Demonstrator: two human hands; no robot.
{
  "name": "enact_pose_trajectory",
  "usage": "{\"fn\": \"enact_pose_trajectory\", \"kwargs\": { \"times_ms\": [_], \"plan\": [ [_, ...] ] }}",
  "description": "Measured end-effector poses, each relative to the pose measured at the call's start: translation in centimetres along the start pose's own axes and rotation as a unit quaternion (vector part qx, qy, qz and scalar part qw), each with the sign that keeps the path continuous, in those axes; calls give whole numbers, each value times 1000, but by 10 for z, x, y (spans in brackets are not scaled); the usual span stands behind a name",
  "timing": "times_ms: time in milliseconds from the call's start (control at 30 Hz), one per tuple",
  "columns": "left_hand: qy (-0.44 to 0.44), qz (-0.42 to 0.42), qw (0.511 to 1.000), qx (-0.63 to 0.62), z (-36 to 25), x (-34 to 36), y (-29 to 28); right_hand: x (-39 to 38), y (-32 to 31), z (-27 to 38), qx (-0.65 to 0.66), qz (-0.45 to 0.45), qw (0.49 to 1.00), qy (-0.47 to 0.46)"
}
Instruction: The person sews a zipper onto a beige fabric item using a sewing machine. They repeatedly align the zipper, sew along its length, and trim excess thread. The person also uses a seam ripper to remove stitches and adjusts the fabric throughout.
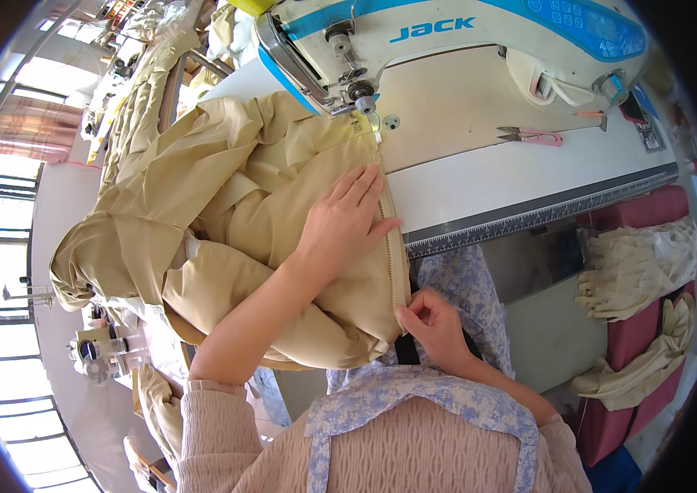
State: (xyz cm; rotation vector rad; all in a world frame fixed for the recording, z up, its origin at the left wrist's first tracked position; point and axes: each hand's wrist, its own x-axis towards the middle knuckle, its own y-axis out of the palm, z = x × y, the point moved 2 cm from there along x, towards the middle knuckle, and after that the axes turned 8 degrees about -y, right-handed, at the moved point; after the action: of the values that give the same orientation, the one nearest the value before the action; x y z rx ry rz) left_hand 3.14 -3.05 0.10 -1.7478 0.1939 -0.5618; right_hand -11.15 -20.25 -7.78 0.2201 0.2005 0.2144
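A large tan fabric garment [250, 189] lies bunched across the white sewing table [463, 205], with a long zipper [392, 271] along its right edge. That edge runs up to the needle area [365, 119] of a white and blue sewing machine [480, 29]. My left hand [344, 214] lies on the fabric just left of the zipper, fingers stretched out, thumb reaching toward the zipper. My right hand [430, 324] pinches the zipper edge at its lower end, below the table's front edge.
Pink-handled snips [541, 138] lie on the machine bed right of the needle. A ruler strip [529, 215] follows the table's front edge. Pale fabric pieces [636, 267] lie on a maroon surface at right. Another machine [98, 349] and more tan fabric [151, 66] are at left.
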Motion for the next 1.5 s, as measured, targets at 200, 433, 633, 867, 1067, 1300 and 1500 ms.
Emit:
{"fn": "enact_pose_trajectory", "kwargs": {
  "times_ms": [200,433,633,867,1067,1300,1500],
  "plan": [
    [5,25,1000,4,3,-7,-2,3,-1,0,-13,6,1000,1],
    [18,5,1000,-2,4,-8,2,1,-1,-7,10,-12,1000,-9],
    [10,12,1000,2,4,-8,3,2,-3,-1,-13,-15,1000,-10],
    [10,3,1000,-2,5,-7,2,6,-4,-8,82,-4,994,78],
    [1,1,1000,-17,7,-6,2,11,-6,-5,100,-4,990,99],
    [-4,-9,1000,-14,9,-12,5,40,-24,68,-259,99,959,-52],
    [-7,13,1000,-24,7,-9,5,212,-35,127,-442,-13,845,-299]
  ]
}}
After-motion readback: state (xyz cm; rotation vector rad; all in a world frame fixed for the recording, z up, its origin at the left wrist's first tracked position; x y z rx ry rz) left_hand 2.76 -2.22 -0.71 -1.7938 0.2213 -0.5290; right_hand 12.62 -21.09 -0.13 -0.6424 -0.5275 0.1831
